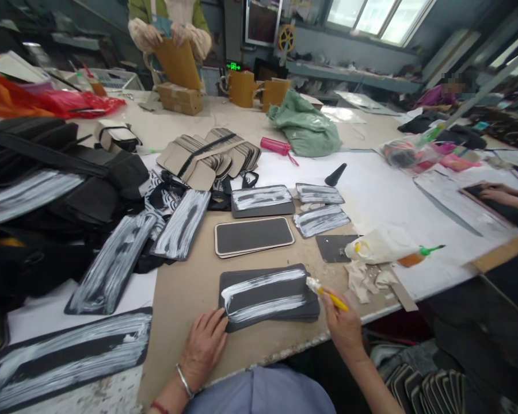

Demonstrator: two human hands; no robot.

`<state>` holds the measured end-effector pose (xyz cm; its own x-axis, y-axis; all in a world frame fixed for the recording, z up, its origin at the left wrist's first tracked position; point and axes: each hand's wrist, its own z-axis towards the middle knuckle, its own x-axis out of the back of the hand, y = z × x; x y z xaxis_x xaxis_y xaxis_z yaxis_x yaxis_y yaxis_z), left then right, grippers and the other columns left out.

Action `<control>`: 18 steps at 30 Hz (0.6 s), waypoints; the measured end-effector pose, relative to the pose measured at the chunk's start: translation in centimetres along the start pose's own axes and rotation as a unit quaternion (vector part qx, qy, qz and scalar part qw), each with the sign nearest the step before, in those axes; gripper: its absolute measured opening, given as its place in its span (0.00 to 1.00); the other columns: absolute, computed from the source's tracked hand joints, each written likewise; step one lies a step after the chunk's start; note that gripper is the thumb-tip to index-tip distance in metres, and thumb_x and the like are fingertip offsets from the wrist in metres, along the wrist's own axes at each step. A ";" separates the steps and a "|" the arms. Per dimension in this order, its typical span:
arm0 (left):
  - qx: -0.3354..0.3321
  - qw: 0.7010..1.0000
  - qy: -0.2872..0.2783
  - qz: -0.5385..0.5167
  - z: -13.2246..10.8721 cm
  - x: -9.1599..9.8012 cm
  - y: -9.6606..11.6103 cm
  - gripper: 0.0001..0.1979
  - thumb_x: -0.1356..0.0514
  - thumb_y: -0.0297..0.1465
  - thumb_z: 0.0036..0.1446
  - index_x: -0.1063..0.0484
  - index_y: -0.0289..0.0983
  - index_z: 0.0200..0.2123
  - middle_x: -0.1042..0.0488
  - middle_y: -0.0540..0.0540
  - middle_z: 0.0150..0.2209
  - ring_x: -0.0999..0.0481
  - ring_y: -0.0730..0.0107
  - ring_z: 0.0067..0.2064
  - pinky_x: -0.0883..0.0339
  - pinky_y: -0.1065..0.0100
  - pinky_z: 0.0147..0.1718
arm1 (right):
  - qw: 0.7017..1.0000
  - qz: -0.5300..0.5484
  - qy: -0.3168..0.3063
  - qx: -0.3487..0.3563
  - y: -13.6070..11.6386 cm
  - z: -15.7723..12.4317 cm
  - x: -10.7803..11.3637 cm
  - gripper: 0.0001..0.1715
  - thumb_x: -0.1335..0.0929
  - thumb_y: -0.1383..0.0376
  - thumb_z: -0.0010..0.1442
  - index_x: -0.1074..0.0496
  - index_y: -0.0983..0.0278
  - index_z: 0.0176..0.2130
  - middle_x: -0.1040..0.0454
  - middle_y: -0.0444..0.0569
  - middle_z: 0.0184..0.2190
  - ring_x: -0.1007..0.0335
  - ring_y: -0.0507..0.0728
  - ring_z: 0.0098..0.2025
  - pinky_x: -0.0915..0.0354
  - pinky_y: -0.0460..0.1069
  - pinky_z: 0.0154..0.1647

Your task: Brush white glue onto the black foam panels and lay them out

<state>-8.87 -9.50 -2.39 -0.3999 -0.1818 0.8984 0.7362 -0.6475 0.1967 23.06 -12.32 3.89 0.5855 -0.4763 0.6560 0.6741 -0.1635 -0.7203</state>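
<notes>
A stack of black rectangular panels lies in front of me, its top one streaked with white paste along both long sides. My left hand rests flat at the stack's left end, fingers stretched and touching its lower left corner. In my right hand is a yellow-handled brush, its paste-covered bristles at the panel's right edge. Behind the stack sits a black panel with a beige border. Several panels with white paste lie around, among them a pasted panel and a long pasted panel.
On the right are a white bag of paste and an orange bottle with a green tip. Black fabric pieces pile up on the left. Further back lie beige panels and a green bag. A person stands across the table.
</notes>
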 end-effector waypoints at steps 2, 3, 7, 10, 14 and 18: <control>-0.002 1.000 0.015 0.011 0.0 0.0 0.1 0.12 0.51 0.25 0.56 0.30 0.37 0.39 0.27 0.42 0.44 0.30 0.61 0.46 0.37 0.58 0.45 | 0.997 -0.002 -0.048 0.063 -0.5 -0.8 -0.3 0.16 0.39 0.56 0.58 0.29 0.62 0.38 0.25 0.51 0.36 0.29 0.58 0.40 0.33 0.53 0.42; -0.003 1.000 0.023 0.017 0.0 -0.1 0.2 0.11 0.51 0.25 0.56 0.30 0.37 0.38 0.27 0.42 0.44 0.30 0.62 0.46 0.37 0.58 0.45 | 0.995 0.001 -0.071 0.076 -0.8 -1.1 -0.3 0.15 0.39 0.57 0.58 0.29 0.62 0.38 0.25 0.50 0.35 0.29 0.57 0.39 0.32 0.53 0.41; -0.020 0.998 0.043 0.035 0.0 -0.1 0.3 0.11 0.51 0.24 0.56 0.30 0.36 0.37 0.26 0.42 0.43 0.29 0.62 0.46 0.36 0.60 0.44 | 0.993 0.005 -0.084 0.079 -0.9 -0.4 0.1 0.13 0.39 0.60 0.59 0.30 0.62 0.40 0.26 0.50 0.36 0.29 0.56 0.38 0.31 0.52 0.40; -0.032 0.997 0.049 0.046 0.0 -0.1 0.2 0.11 0.51 0.23 0.57 0.30 0.38 0.35 0.25 0.43 0.41 0.29 0.63 0.44 0.36 0.61 0.43 | 0.992 0.011 -0.040 0.116 0.2 2.0 -0.3 0.14 0.38 0.60 0.59 0.30 0.62 0.41 0.26 0.51 0.38 0.30 0.57 0.42 0.33 0.54 0.45; -0.027 0.996 0.055 0.062 0.1 0.0 0.3 0.13 0.52 0.22 0.56 0.29 0.39 0.34 0.25 0.44 0.40 0.28 0.63 0.43 0.36 0.61 0.43 | 0.981 0.004 -0.081 0.174 1.0 3.5 -2.0 0.13 0.38 0.62 0.59 0.29 0.62 0.42 0.26 0.51 0.39 0.30 0.58 0.43 0.33 0.56 0.45; -0.021 0.996 0.054 0.069 0.1 0.2 0.5 0.14 0.52 0.20 0.55 0.29 0.39 0.34 0.25 0.43 0.40 0.28 0.64 0.43 0.36 0.62 0.43 | 0.953 -0.002 -0.173 0.247 0.2 2.8 -2.3 0.15 0.39 0.67 0.59 0.32 0.60 0.46 0.27 0.50 0.42 0.32 0.56 0.46 0.34 0.55 0.47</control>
<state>-8.50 -9.75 -2.11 -0.3542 -0.3490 0.8676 0.7657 -0.6408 0.0548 23.09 -8.80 2.89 0.6391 -0.1481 0.7548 0.7559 0.3026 -0.5806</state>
